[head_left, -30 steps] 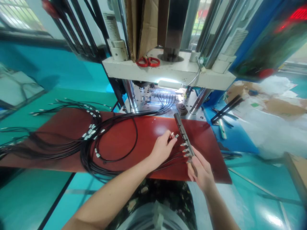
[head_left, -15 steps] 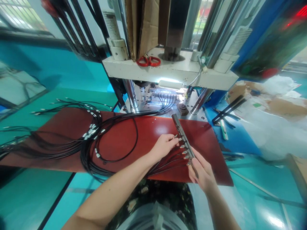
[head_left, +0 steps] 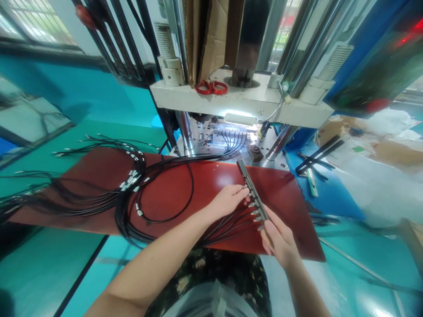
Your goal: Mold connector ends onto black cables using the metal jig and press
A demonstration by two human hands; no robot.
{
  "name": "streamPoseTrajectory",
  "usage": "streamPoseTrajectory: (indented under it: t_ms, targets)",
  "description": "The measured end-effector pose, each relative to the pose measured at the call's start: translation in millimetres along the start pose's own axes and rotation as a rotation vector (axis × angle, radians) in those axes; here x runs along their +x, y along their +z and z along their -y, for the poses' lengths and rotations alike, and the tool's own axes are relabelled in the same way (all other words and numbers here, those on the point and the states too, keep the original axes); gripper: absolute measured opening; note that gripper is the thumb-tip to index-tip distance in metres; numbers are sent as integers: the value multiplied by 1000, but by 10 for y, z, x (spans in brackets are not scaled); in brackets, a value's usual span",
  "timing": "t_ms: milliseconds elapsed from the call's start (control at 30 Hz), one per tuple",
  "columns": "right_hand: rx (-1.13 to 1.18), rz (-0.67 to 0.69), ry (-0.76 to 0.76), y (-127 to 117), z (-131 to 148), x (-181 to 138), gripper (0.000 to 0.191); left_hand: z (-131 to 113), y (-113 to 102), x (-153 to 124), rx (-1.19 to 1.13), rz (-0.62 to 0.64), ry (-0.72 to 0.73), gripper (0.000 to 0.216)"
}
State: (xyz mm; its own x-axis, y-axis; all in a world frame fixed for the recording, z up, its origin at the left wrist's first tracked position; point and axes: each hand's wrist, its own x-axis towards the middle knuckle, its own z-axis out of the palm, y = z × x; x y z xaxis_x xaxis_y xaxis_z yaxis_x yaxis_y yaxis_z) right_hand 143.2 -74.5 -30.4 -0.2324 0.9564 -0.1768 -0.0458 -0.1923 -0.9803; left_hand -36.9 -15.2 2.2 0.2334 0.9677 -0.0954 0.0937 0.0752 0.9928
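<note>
My right hand (head_left: pixel 280 240) is closed around the near end of a long dark metal bar (head_left: pixel 251 187), which slants away from me over the red-brown board. Several metal cable connectors (head_left: pixel 254 212) sit in a row along the bar's left side, with black cables (head_left: pixel 228 226) running from them toward the lower left. My left hand (head_left: pixel 231 200) pinches at the bar's left side, around a cable connector mostly hidden by the fingers. A big coil of black cables with white tags (head_left: pixel 130 180) lies to the left on the board.
Behind the red-brown board (head_left: pixel 211 185) stands a press (head_left: pixel 244 103) with a lit lower die (head_left: pixel 231 136) holding several cable ends. Red-handled scissors (head_left: pixel 211 87) rest on its plate. Pliers (head_left: pixel 317 167) and a cutter (head_left: pixel 312 182) lie on the blue surface at right.
My left hand has moved closer against the bar, and the connector at its fingertips is now covered. The view has shifted slightly, while my right hand keeps its hold.
</note>
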Motion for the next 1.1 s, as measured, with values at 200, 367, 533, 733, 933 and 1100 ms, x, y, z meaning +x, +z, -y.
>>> streamPoseTrajectory:
  t_ms: [200,367,533,733,933,1100]
  targets:
    - [143,14,15,-38,18,6,56,-43,-78,11,-221,-221,-148,29]
    - [168,22,41,-47,32,11,55,-42,-5,-25,-165,-98,-91,26]
    - [165,32,37,-55,32,5,54,-4,-33,9,-292,4,-209,23]
    - [145,61,40,-64,31,8,56,56,-61,22,-492,135,-195,29]
    - [123,57,62,-65,43,14,56,14,-16,8,-338,-19,-181,28]
    - [117,56,71,-53,71,17,58,24,-8,48,-124,-111,-53,26]
